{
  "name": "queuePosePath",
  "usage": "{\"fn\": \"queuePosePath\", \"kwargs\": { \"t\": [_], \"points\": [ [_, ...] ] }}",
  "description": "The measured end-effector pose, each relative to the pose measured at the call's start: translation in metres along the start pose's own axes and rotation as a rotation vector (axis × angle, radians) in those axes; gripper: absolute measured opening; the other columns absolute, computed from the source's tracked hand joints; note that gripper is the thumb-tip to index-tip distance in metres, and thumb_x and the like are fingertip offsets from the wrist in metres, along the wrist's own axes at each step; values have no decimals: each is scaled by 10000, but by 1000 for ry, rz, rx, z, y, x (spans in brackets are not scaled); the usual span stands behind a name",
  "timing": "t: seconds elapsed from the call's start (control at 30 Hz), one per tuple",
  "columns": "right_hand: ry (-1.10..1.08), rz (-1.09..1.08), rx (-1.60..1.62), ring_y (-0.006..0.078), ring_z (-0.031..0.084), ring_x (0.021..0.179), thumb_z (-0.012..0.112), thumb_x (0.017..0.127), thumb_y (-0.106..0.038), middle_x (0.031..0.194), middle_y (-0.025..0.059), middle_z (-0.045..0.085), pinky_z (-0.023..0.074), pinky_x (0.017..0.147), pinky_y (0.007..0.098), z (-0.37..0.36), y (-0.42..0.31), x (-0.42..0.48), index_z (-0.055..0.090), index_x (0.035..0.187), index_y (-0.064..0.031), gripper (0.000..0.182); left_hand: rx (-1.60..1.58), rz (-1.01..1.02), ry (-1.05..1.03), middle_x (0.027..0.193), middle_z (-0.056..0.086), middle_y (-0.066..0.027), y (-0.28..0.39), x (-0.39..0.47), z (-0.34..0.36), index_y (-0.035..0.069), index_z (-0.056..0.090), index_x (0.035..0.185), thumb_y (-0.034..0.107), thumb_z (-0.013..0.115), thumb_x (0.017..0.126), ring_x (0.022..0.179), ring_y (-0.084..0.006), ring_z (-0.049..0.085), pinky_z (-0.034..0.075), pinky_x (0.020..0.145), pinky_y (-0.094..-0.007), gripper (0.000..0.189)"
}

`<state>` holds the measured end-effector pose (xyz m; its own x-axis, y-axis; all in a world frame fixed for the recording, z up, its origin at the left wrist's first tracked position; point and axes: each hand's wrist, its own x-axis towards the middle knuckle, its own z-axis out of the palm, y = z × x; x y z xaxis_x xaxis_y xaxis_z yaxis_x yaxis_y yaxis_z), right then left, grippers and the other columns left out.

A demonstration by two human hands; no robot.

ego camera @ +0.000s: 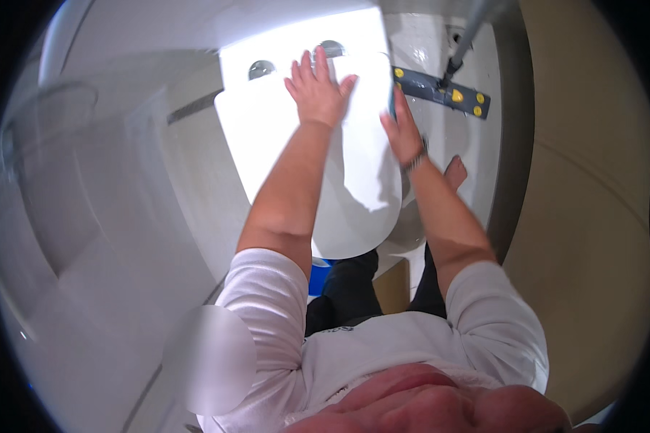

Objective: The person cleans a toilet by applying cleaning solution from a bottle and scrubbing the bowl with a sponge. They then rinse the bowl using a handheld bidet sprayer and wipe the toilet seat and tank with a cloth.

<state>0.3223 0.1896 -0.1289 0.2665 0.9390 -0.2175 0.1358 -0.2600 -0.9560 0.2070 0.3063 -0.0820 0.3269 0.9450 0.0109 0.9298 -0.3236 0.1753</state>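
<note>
Before me is a white toilet with its lid (271,135) down, brightly lit across the upper part. My left hand (319,97) lies palm down near the lid's hinge end, fingers spread, with nothing in it. At the lid's right edge, my right hand (404,127) presses a teal pad (393,104), mostly hidden behind the fingers; whether it is cloth or sponge is unclear. Two round chrome hinge caps, the left hinge cap (261,69) and the right hinge cap (330,48), show just beyond the lid.
A dark grey flat mop head (439,92) with yellow studs rests on the floor at the right, its pole (472,30) rising upward. A floor drain (456,38) lies behind it. A bare foot (456,172) and a blue object (319,279) are lower down. Glass-like panelling (103,216) stands left.
</note>
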Motion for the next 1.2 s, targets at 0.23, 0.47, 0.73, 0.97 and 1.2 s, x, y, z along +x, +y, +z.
{"fn": "queuePosePath", "kwargs": {
  "t": [0.23,0.47,0.73,0.97,1.2],
  "points": [
    [-155,-164,-522,428,145,1193,603,716,-262,1299,298,47,186,987,394,-8,-2,-51,136,1270,23,779,-197,-238,-75,1206,317,-239,-54,-195,-44,-18,294,1208,319,561,728,1114,-394,277,198,916,-480,645],
    [-115,-199,-1093,337,209,1200,520,757,-305,1331,89,198,196,966,452,2,-65,88,319,1237,-139,547,-163,-236,-258,1221,303,-185,-52,-273,-80,72,306,1229,281,605,680,1128,-365,281,237,907,-471,660],
    [-563,-449,-1001,321,221,1204,469,740,-157,1290,118,279,194,966,453,27,-59,-7,386,1190,-84,463,-578,-194,-36,1221,331,-203,2,-158,-73,8,298,1217,231,539,747,1137,-352,304,262,932,-410,573],
    [-330,-605,-623,331,450,1003,449,686,1,1036,195,505,355,876,378,48,-71,35,584,896,-32,251,-643,-394,-73,1248,313,-189,-13,-139,-27,16,293,1225,258,445,802,1164,-312,291,230,956,-401,511],
    [-207,-414,-999,318,463,968,497,751,-234,1032,159,511,358,851,389,45,-72,112,543,1019,-98,303,-242,-297,-48,1221,346,-152,-51,-156,-19,43,377,1176,251,494,760,1124,-294,328,256,925,-426,479]
  ]
}}
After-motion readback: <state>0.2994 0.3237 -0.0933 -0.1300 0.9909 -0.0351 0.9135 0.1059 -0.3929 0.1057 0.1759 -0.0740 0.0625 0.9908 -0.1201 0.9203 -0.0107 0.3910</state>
